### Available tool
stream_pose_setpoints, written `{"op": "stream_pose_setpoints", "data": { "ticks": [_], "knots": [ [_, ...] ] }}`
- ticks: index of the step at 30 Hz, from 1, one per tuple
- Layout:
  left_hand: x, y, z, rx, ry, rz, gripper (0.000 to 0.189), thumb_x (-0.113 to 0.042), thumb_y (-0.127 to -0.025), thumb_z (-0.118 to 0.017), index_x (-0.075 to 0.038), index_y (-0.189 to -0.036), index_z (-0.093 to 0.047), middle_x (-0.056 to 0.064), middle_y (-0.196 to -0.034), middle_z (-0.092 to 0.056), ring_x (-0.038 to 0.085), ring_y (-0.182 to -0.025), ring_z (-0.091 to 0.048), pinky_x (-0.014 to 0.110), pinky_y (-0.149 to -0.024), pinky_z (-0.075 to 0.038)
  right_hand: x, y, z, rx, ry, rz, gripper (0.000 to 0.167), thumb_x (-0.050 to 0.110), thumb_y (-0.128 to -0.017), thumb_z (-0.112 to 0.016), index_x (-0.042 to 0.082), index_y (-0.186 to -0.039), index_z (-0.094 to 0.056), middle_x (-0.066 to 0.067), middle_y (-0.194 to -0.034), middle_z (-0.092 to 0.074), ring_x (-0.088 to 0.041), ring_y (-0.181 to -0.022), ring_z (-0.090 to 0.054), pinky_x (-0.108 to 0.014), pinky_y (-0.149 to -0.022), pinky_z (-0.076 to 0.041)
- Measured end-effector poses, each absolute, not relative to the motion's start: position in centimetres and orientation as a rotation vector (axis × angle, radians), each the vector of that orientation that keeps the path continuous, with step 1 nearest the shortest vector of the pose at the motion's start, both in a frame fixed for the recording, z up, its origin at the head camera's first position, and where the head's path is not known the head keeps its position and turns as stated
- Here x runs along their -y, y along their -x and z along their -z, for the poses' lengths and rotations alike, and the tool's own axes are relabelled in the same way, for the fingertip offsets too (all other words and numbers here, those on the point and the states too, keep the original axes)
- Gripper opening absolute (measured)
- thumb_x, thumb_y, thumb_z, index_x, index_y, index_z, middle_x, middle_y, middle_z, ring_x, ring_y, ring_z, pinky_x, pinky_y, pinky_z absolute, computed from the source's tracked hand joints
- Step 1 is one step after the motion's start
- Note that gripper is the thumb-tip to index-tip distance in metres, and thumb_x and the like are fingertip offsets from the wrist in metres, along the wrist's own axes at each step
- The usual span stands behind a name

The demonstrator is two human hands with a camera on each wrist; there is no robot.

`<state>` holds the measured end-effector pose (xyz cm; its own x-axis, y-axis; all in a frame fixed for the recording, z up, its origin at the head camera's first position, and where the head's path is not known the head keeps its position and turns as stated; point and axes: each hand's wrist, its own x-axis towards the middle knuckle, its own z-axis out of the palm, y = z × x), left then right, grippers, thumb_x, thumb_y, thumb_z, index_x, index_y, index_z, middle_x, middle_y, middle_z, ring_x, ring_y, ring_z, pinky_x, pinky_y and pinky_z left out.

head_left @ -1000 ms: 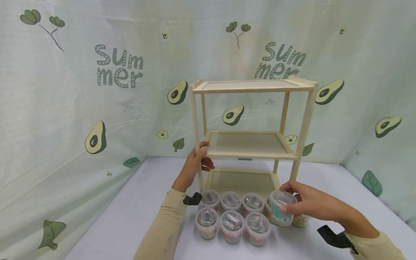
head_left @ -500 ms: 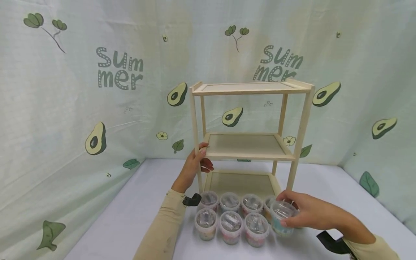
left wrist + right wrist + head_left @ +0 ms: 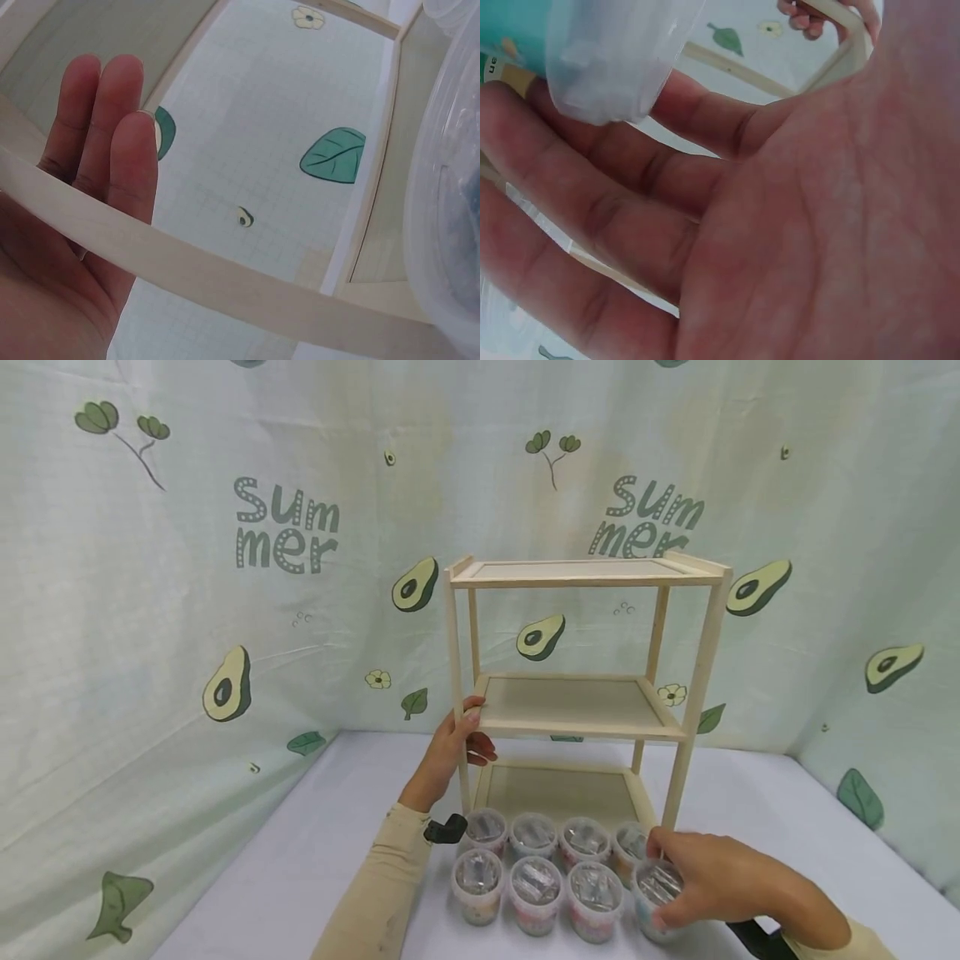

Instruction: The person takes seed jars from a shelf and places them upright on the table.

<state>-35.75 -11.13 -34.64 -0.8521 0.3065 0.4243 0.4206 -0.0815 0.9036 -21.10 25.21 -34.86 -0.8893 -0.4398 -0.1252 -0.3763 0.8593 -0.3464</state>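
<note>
My left hand (image 3: 444, 755) grips the left front post of a wooden three-tier shelf rack (image 3: 577, 731) beside its middle board. In the left wrist view, several straight fingers (image 3: 124, 142) reach past the post. My right hand (image 3: 723, 877) holds a small clear-lidded plastic tub (image 3: 647, 902) with a blue label at the right end of the front row. The right wrist view shows this tub (image 3: 615, 52) between the fingers, its far side out of frame. Whether its base touches the table cannot be told.
Two rows of similar lidded tubs (image 3: 536, 893) stand in front of the rack on the white table (image 3: 300, 877). One back-row tub (image 3: 630, 843) sits near my right fingertips. A printed curtain (image 3: 337, 610) hangs behind and at both sides.
My right hand has lowered the blue-labelled tub toward the front, from over the back row's right end to the front row's right end. My left hand stays on the post.
</note>
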Motion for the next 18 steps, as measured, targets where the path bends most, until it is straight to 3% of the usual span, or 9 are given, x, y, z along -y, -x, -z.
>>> {"op": "stream_pose_setpoints", "data": {
  "ticks": [8, 18],
  "knots": [
    [10.96, 36.02, 34.62, 2.076, 0.820, 2.086, 0.047, -0.043, -0.107, -0.045, -0.019, -0.147, -0.042, 0.021, -0.084, -0.065, 0.027, -0.075, -0.070, 0.043, -0.071, -0.058, -24.62, 21.22, 35.08, -2.855, 0.500, 0.386, 0.063, 0.061, -0.066, -0.086, 0.021, -0.104, -0.055, 0.006, -0.079, -0.053, -0.015, -0.069, -0.049, -0.035, -0.059, -0.039],
    [10.43, 36.18, 35.22, 2.044, 0.831, 2.116, 0.050, -0.044, -0.107, -0.045, -0.019, -0.150, -0.041, 0.018, -0.084, -0.065, 0.028, -0.074, -0.070, 0.042, -0.071, -0.058, -24.47, 21.03, 35.30, -2.829, 0.390, 0.419, 0.057, 0.058, -0.070, -0.085, 0.020, -0.102, -0.057, 0.003, -0.078, -0.054, -0.018, -0.068, -0.050, -0.036, -0.058, -0.039]
  ]
}}
